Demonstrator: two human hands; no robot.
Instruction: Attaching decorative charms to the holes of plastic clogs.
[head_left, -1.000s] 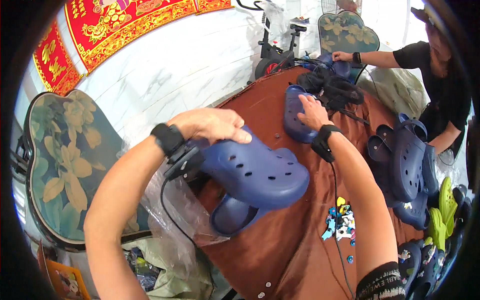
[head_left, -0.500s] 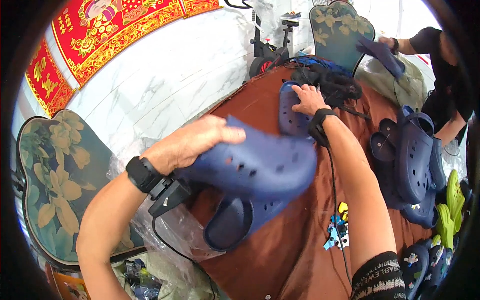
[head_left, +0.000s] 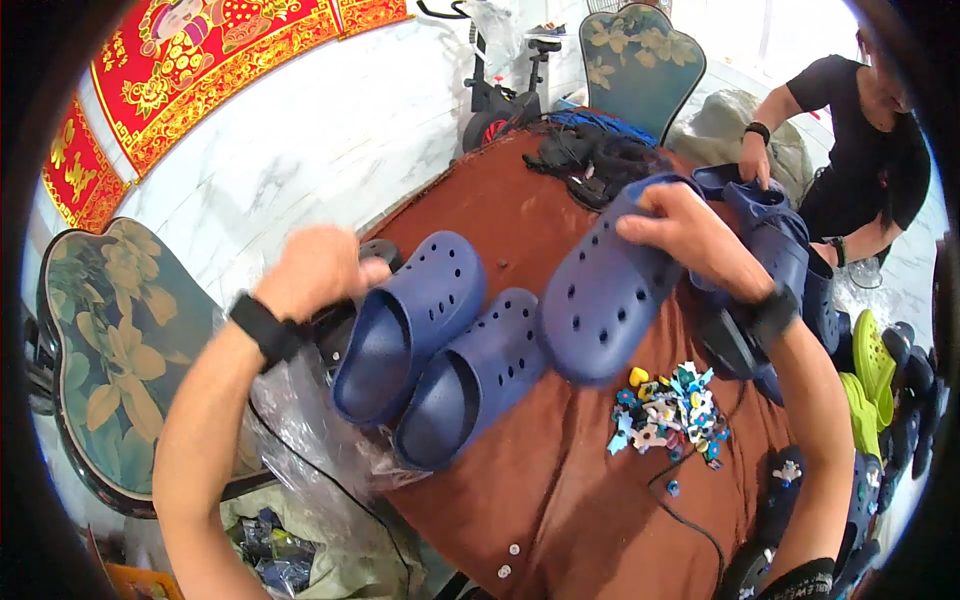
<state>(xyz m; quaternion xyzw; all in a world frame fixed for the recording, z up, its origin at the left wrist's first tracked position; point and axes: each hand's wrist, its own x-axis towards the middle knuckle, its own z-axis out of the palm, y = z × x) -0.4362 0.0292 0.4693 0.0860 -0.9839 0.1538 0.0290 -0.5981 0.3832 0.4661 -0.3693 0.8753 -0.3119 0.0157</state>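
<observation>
My left hand [head_left: 318, 266] is raised beside a navy blue clog [head_left: 455, 268]; its fingers are smeared by motion, so I cannot tell their grip. That clog lies toe-away on the brown-covered table, side by side with a second navy clog [head_left: 460, 405]. My right hand [head_left: 695, 238] is closed on the heel end of a third navy clog [head_left: 600, 300], held tilted over the table with its holed toe toward me. Below it sits a pile of small colourful shoe charms [head_left: 672, 412].
At the right a person in black [head_left: 840, 140] has hands at more navy clogs [head_left: 775, 250]. Green clogs [head_left: 872, 365] and charm-decorated ones line the right edge. Black straps [head_left: 600, 160] lie at the far end. A floral chair back [head_left: 130, 360] and clear plastic [head_left: 310, 420] are left.
The clog in my left hand now lies beside the other on the table. My right hand has lifted the far clog and brought it nearer. The person's hand has come down to the clogs.
</observation>
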